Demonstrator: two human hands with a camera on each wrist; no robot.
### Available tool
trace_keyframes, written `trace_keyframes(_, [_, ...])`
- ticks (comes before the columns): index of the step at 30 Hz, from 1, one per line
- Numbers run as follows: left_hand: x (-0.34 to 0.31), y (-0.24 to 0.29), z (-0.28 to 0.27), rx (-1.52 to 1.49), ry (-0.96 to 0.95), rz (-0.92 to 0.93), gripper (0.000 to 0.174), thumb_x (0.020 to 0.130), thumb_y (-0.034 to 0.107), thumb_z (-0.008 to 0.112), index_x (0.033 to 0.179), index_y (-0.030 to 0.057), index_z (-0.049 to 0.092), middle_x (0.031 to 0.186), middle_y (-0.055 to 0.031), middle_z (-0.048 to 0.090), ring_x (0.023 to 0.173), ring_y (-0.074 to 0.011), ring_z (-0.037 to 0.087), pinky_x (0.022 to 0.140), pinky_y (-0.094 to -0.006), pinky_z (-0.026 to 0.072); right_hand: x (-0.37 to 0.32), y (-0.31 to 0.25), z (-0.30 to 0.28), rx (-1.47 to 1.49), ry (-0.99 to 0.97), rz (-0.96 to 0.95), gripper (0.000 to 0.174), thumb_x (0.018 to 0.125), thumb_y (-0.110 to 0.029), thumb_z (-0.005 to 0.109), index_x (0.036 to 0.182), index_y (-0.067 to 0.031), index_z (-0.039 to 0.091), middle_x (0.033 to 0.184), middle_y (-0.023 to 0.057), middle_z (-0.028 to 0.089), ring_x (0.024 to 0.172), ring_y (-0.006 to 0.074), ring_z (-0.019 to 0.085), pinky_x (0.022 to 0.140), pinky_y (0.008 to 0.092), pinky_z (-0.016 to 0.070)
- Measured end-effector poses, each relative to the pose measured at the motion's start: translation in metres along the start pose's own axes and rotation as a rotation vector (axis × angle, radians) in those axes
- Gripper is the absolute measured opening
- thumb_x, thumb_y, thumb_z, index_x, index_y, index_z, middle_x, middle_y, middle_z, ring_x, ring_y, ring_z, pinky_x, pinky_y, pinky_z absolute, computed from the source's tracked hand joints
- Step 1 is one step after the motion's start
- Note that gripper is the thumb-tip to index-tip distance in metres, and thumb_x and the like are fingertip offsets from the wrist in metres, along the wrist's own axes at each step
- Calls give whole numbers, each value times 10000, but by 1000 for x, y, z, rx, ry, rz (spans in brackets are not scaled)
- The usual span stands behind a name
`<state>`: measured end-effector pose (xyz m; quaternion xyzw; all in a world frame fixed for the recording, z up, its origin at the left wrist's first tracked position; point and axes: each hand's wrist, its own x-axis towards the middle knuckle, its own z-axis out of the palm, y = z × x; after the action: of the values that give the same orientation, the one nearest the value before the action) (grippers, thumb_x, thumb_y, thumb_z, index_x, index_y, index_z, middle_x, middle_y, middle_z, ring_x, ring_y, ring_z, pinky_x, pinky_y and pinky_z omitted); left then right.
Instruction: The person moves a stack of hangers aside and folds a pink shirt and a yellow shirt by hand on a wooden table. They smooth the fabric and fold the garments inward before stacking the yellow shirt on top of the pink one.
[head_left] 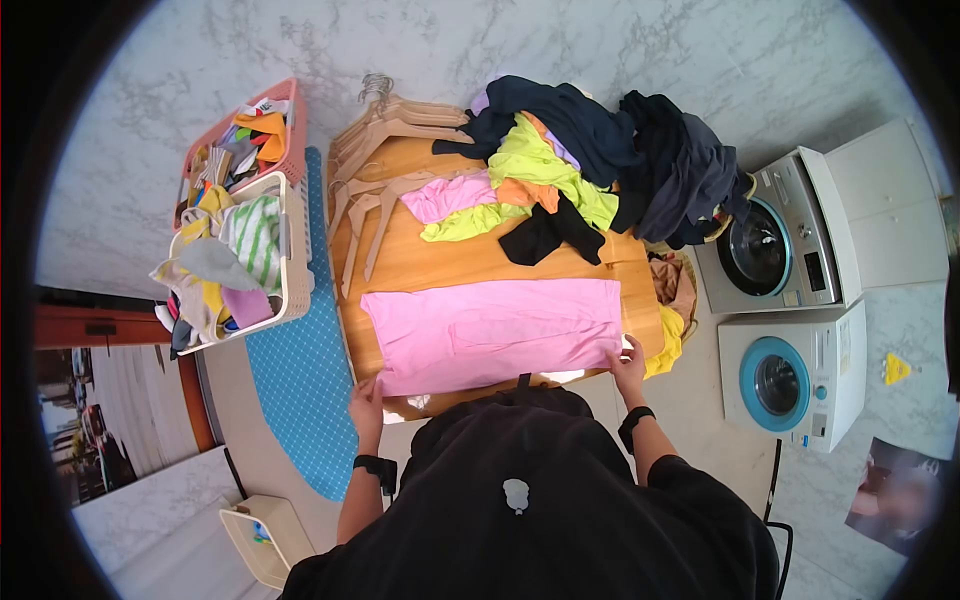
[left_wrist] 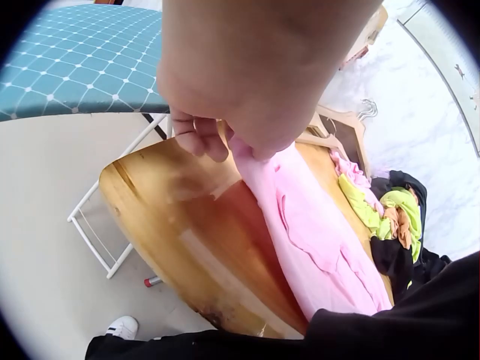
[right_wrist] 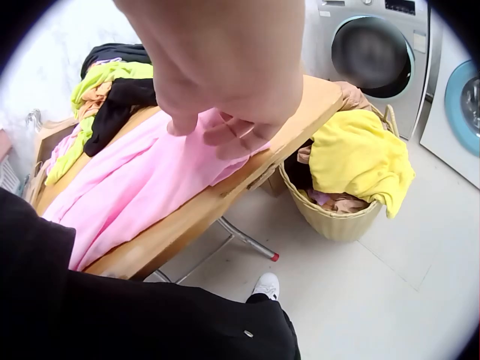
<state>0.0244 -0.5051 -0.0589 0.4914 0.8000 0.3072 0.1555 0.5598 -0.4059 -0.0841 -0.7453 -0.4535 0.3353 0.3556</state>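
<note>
A pink garment [head_left: 500,335], folded into a long strip, lies across the wooden table [head_left: 400,280] near its front edge. At its near left corner my left hand [head_left: 367,400] pinches the cloth; the left wrist view shows the thumb side of that hand [left_wrist: 240,112] against the pink end [left_wrist: 322,225]. My right hand [head_left: 628,368] is at the near right corner, its fingertips on the fabric. In the right wrist view the right hand [right_wrist: 225,97] bends over the pink cloth [right_wrist: 142,180], and its thumb contact is partly hidden.
Wooden hangers [head_left: 390,135] lie at the back left, beside a heap of clothes [head_left: 560,150]. Two filled baskets [head_left: 295,240] stand on the blue ironing board [head_left: 300,400]. A wicker basket with yellow cloth [right_wrist: 360,161] stands right of the table, near two washing machines [head_left: 775,375].
</note>
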Motion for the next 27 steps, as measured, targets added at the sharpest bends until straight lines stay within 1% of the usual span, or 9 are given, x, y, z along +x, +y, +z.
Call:
trace_keyframes(3, [4,34,-16,-51,-41,5,211,859,196,627,955,19,687,819,-112,631,675,-225,598,610,-315,478,-4,-2,-8,-140,-117,39,490,743,-180,758,1150,-23,534,817,87,612,594,113,586,462,248,492])
trace_keyframes(7, [5,29,-7,-107,-71,-63,188,873,179,621,943,11,667,786,-90,621,640,-138,570,559,-257,457,0,22,-11,-254,-269,75,389,723,-150,758,1049,5,616,710,85,627,553,114,580,513,262,486])
trace_keyframes(9, [6,24,-4,-378,-256,-469,172,898,179,601,938,13,617,718,-60,607,577,-94,545,488,-238,425,0,24,-9,-255,-154,117,359,743,-167,746,1020,8,601,704,76,613,511,117,579,447,255,500])
trace_keyframes(13, [-2,0,11,-548,-255,-458,151,917,172,579,927,22,566,651,-25,579,502,-67,505,432,-218,390,-9,3,-5,44,-92,144,285,807,-158,681,1002,14,562,704,91,610,503,132,592,447,267,521])
trace_keyframes(15, [-3,-9,22,-681,-23,-347,128,910,139,586,904,15,555,621,-14,563,446,-64,468,383,-217,367,-7,-9,-8,219,-166,262,198,861,-104,599,983,37,537,732,146,630,514,185,628,453,288,548])
trace_keyframes(19, [-1,-1,8,-642,-59,-358,113,883,109,615,863,20,548,627,-11,558,445,-60,460,367,-221,370,-6,-10,-9,297,-244,393,158,886,-98,567,961,3,471,777,109,622,579,161,632,498,287,563])
trace_keyframes(21, [1,2,3,-561,-60,-375,121,859,86,640,826,29,539,617,-17,549,442,-62,457,357,-221,367,-6,-8,-5,360,-246,381,250,875,-137,604,1015,26,477,816,116,621,616,154,634,565,288,583])
trace_keyframes(25, [2,5,-1,-495,-20,-371,134,851,77,642,792,38,528,602,-27,542,440,-66,467,349,-213,359,-8,1,-2,303,-231,171,259,851,-190,656,945,27,551,750,79,621,615,116,608,556,262,539])
trace_keyframes(27, [1,4,-2,-697,-72,-488,160,862,69,620,740,29,524,590,-31,539,397,-59,450,341,-210,359,-3,7,-7,-106,-292,179,303,801,-268,722,820,18,622,667,50,612,613,87,575,526,268,468])
